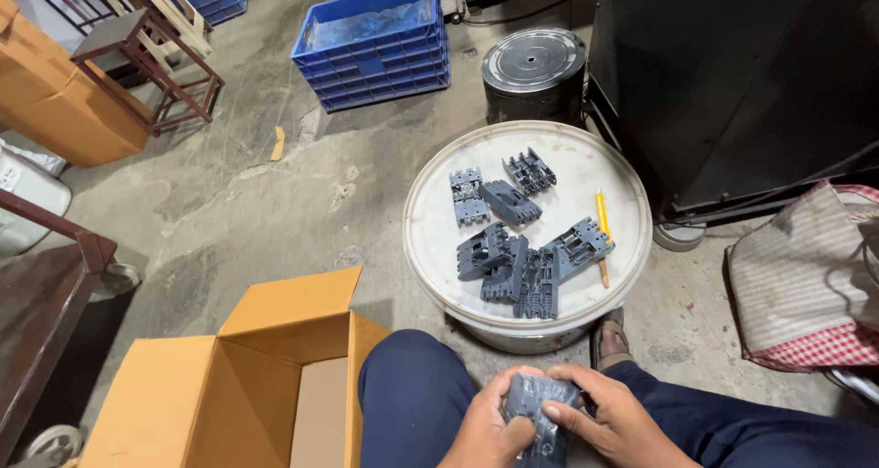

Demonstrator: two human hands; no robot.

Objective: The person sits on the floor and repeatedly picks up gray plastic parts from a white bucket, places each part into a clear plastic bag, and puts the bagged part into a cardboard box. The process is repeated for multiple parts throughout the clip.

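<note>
Concrete workshop floor: both hands, left hand (490, 431) and right hand (612, 422), clasp a dark grey moulded plastic part (542, 413) over the lap, inspecting it; similar grey parts (513, 248) wait on a white drum lid (430, 221) beside an open cardboard box (275, 386)

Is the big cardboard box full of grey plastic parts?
No, the open brown cardboard box shows only its bare inside; the grey plastic parts lie on the round white lid.

The open cardboard box (265, 386) gapes unobstructed at left. Ahead, grey plastic parts (522, 239) crowd the white drum lid (439, 239), leaving its left edge bare.
</note>
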